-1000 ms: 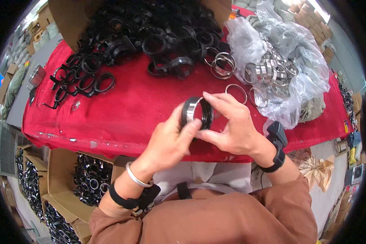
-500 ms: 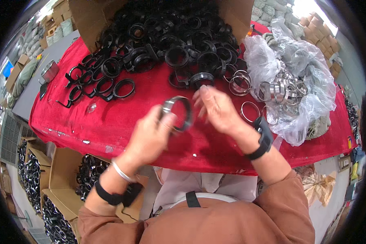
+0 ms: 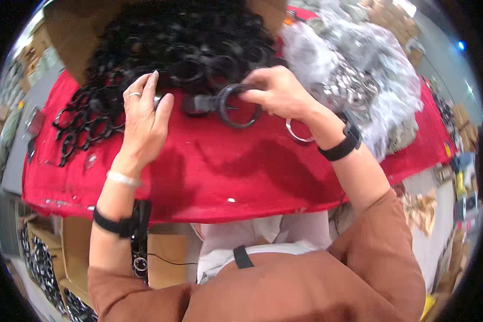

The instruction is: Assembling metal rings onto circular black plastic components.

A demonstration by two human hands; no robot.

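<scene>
My right hand (image 3: 276,91) pinches a black ring (image 3: 240,124) at its upper right rim, just above the red cloth. A dark block-like part lies against the ring's left side; whether it is joined to it cannot be told. Over the left end of the heap of black rings (image 3: 188,70) is my left hand (image 3: 144,121), its fingers stretched upward and its thumb apart. A small shiny bit shows between that thumb and the fingers, too little to name. Below my right wrist, a thin silver ring (image 3: 298,138) rests on the cloth.
A cardboard box (image 3: 72,40) stands behind the heap. Loose black rings (image 3: 97,127) spread at the left. On the right, a clear plastic bag (image 3: 383,70) holds silver metal rings (image 3: 354,86). The red cloth (image 3: 198,188) covers the table to its near edge.
My left hand has moved left and away, and the silver-edged black ring it held no longer shows in it. My right hand has closed on a black ring. The whole view has shifted.
</scene>
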